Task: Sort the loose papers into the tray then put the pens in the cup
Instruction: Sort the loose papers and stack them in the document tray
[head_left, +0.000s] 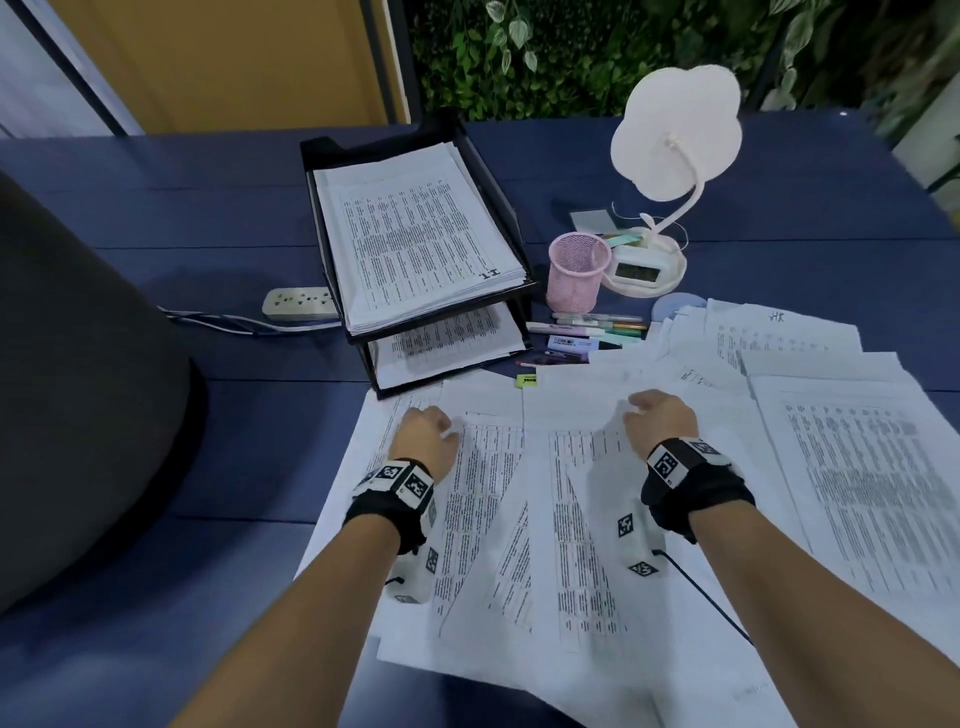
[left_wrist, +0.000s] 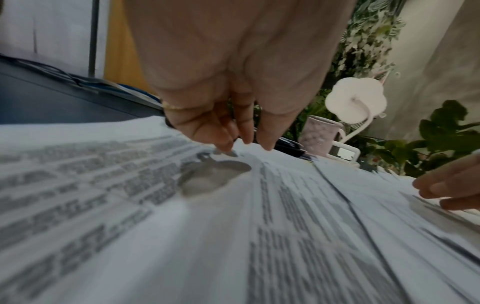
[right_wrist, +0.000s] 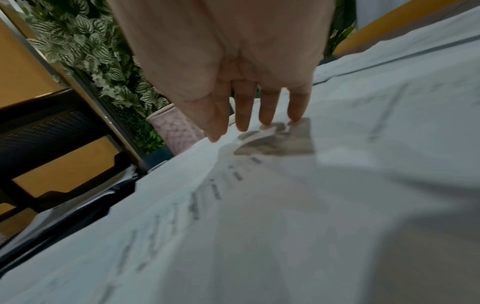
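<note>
Head: left hand (head_left: 426, 436) and right hand (head_left: 660, 421) are lying on loose papers (head_left: 571, 493) at lower centre of blue tabletop (head_left: 156, 234); tray (head_left: 511, 208) upper centre, already holding sheets; pens (head_left: 592, 325) lying between tray and papers, under pink cup (head_left: 576, 270).
Left wrist: left grip is curling loosely, fingertips (left_wrist: 226, 148) touching top sheet, holding nothing.
Right wrist: right grip is relaxing open, fingers (right_wrist: 267, 111) straight, tips touching paper.

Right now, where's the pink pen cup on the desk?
In the head view the pink cup stands right of the black paper tray, left of the white lamp, just behind the loose pens.
</note>
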